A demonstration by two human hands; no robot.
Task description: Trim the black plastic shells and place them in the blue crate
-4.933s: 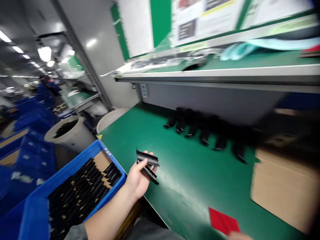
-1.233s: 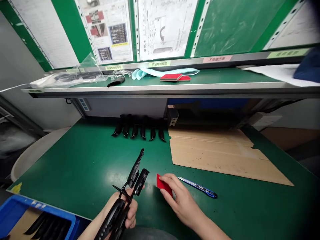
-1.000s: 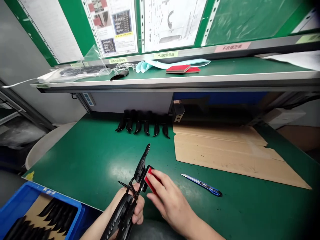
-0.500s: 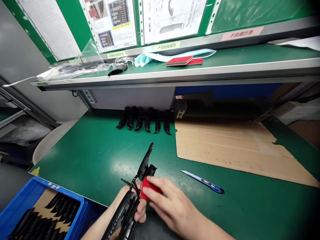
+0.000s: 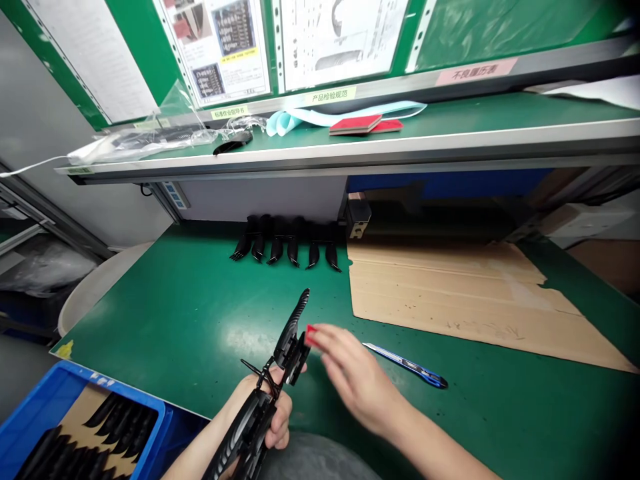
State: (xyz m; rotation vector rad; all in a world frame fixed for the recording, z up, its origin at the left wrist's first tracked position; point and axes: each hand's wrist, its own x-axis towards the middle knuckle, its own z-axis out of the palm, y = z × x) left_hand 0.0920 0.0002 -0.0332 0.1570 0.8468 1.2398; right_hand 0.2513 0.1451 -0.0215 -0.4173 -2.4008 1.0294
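My left hand is closed around the middle of a long black plastic molded part, which slants from the lower left up to a thin ridged tip. Short branches stick out of the part near my fingers. Between the fingertips of my right hand is a small red pad, mostly covered by the fingers. The pad is at the right edge of the part's upper section; whether it touches cannot be made out. A blue utility knife lies on the green bench to the right of my right hand.
Several black curved parts stand in a row at the bench's back. Flat cardboard covers the back right. A blue bin with black parts sits lower left. Overhead, a shelf carries red pads and a light-blue strip.
My right hand has moved the red pad up along the black part, from beside my left fingers to its upper section. The view has shifted slightly.
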